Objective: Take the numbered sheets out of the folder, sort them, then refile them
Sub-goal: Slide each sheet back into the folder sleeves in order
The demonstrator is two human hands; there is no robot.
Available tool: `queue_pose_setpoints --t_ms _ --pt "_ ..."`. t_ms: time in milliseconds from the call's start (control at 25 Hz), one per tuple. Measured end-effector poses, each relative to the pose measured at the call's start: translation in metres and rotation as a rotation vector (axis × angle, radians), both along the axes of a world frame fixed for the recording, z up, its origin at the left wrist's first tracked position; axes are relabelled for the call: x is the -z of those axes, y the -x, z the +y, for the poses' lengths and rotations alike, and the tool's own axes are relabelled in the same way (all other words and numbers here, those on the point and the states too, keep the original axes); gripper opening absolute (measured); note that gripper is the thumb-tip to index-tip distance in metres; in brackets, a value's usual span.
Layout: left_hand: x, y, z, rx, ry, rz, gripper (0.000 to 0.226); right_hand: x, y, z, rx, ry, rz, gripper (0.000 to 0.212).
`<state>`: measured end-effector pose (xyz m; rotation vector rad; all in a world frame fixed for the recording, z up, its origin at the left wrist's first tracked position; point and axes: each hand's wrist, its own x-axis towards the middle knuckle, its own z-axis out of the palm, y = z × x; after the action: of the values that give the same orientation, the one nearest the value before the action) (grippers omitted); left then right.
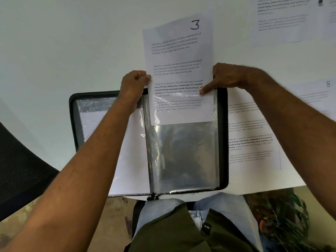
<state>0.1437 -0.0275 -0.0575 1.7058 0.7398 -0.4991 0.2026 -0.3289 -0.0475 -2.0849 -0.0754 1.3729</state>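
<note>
A black folder [223, 135] with clear plastic sleeves lies open on the white table, near its front edge. The sheet numbered 3 [177, 51] stands partly inside the right-hand clear sleeve [183, 155], its lower part behind the plastic and its upper half sticking out past the folder's far edge. My left hand [133, 84] pinches the sheet's left edge. My right hand [227, 77] holds the right edge, with the thumb pressing the sleeve's top rim onto the paper. The left-hand sleeve [131, 157] holds a white page.
Loose printed sheets lie on the table: one [252, 135] beside the folder's right edge, one numbered 8 [316, 95] further right, another [280, 20] at the far right corner. A black mesh chair [20, 170] stands at the left. A green plant [285, 220] is below right.
</note>
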Motion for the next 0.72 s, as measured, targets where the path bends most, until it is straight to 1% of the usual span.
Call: queue_pose_setpoints --t_ms 80,160,280,320,360,480,560,640,720 --pt "-0.0039 0.0015 -0.0035 -0.013 0.055 0.029 0.02 -0.0025 -0.0005 0.0007 -0.014 -0.007 0.029 0.062" --pt "-0.0054 0.0024 -0.0051 0.0 0.045 0.063 0.021 -0.0061 0.0008 0.0026 0.055 -0.066 0.001 0.05" --pt "-0.0044 0.0017 -0.0034 0.008 0.027 0.076 0.015 -0.0088 0.0046 0.0067 0.364 -0.219 -0.11 0.034" --pt "-0.0046 0.0016 -0.0031 0.016 0.022 0.08 0.014 -0.0081 0.0042 0.0061 0.419 -0.239 -0.126 0.031" --pt "-0.0043 0.0017 -0.0027 0.024 0.016 0.085 0.014 -0.0079 0.0036 0.0053 0.413 -0.232 -0.13 0.03" --pt "-0.0056 0.0012 -0.0032 0.018 0.04 0.07 0.013 -0.0063 0.0025 0.0009 0.15 -0.083 -0.129 0.026" --pt "-0.0073 -0.0005 -0.0054 0.006 0.047 0.062 0.014 -0.0058 0.0019 -0.0009 0.048 -0.024 -0.105 0.026" --pt "-0.0087 -0.0013 -0.0071 0.005 0.028 0.073 0.018 -0.0076 0.0024 0.0002 0.038 -0.027 -0.09 0.031" --pt "-0.0095 -0.0018 -0.0065 0.028 0.012 0.082 0.028 -0.0069 0.0042 0.003 0.17 -0.102 -0.124 0.037"
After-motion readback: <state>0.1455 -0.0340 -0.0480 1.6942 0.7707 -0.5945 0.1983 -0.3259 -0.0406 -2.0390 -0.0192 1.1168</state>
